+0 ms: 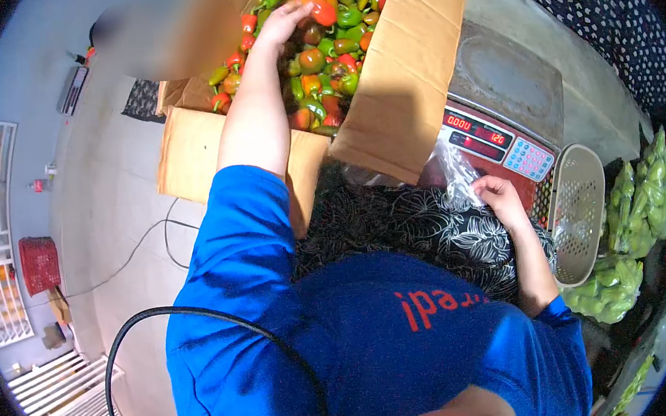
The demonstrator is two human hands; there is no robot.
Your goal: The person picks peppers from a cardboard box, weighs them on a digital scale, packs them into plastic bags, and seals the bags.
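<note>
My left hand (pixel 283 27) reaches into a cardboard box (pixel 402 51), its fingers closed on an orange-red pepper (pixel 321 11). Around it lies a heap of green, red and mottled brown peppers (pixel 311 61). Low on the right, my right hand (pixel 500 196) pinches the edge of a clear plastic bag (pixel 456 169). The bag hangs above my patterned black-and-white garment, in front of a digital scale (pixel 494 142). What the bag holds, if anything, I cannot make out.
The scale's metal pan (pixel 507 74) lies beyond its lit display. A beige perforated basket (pixel 579 210) stands to its right, near bagged green produce (pixel 645 196). A black cable (pixel 171 309) loops across my left side. A red basket (pixel 39 265) sits far left.
</note>
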